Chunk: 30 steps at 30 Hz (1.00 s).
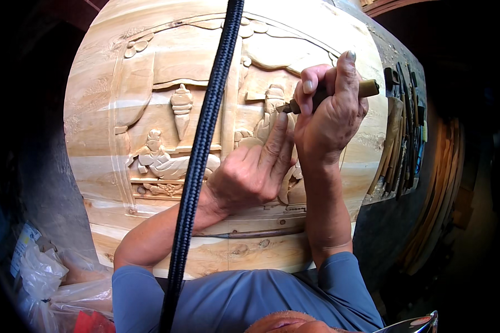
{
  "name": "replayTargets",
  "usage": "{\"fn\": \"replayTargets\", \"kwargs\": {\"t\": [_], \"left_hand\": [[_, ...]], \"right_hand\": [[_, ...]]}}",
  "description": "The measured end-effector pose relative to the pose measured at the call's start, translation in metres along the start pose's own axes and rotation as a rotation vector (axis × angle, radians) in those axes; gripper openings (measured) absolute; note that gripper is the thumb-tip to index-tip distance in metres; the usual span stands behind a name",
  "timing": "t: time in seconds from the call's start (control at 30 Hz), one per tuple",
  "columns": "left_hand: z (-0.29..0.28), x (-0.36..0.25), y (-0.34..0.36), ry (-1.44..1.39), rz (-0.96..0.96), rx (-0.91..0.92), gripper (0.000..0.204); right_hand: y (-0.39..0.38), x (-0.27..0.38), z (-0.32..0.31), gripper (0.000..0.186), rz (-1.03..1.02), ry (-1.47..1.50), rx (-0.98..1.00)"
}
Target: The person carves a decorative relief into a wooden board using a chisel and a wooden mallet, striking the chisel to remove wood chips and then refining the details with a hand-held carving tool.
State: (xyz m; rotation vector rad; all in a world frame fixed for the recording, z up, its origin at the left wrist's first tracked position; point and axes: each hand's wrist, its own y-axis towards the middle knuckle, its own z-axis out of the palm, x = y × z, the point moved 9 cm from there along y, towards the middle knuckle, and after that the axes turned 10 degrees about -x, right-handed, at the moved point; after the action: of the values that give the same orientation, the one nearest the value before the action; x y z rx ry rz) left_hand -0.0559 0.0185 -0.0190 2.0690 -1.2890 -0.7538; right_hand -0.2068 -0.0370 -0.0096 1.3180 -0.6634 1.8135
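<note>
Beyond black cable (pixel 204 122), saw right hand (pixel 332 108) clamped on carving tool (pixel 369 88) at two o'clock, left hand (pixel 252 173) unclenched over panel (pixel 94 139).

- Large pale wooden panel (pixel 94 158), carved in relief with figures (pixel 155 158).
- Right hand (pixel 333 111) gripping a slim carving tool with a brownish handle (pixel 368 88), its tip pointing left.
- Left hand (pixel 247 172) over the carving, one fingertip (pixel 283 117) beside the tool's tip.
- Black braided cord (pixel 205 125) crossing in front.
</note>
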Motion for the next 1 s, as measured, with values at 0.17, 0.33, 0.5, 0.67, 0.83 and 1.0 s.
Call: {"fn": "replayTargets", "kwargs": {"t": [0.17,0.33,0.5,0.67,0.83,1.0], "left_hand": [[-0.015,-0.001,0.000,-0.073,0.041,-0.020,0.036],[-0.008,0.000,0.003,-0.037,0.045,0.025,0.038],[-0.004,0.014,0.006,0.056,-0.150,0.019,0.040],[-0.013,-0.005,-0.003,-0.337,0.081,-0.014,0.029],[-0.027,-0.002,0.005,-0.163,0.025,-0.036,0.029],[-0.008,0.014,0.011,-0.123,-0.121,-0.066,0.031]], "right_hand": [[-0.005,0.000,-0.004,0.052,0.023,0.008,-0.078],[0.004,0.029,-0.003,0.044,0.026,0.134,0.052],[0.015,0.029,-0.017,0.044,0.058,0.126,-0.019],[0.016,0.020,-0.013,0.048,0.120,0.185,0.049],[0.018,0.017,-0.006,0.057,0.146,0.246,0.111],[0.019,0.020,-0.011,0.061,0.051,0.154,0.033]]}}
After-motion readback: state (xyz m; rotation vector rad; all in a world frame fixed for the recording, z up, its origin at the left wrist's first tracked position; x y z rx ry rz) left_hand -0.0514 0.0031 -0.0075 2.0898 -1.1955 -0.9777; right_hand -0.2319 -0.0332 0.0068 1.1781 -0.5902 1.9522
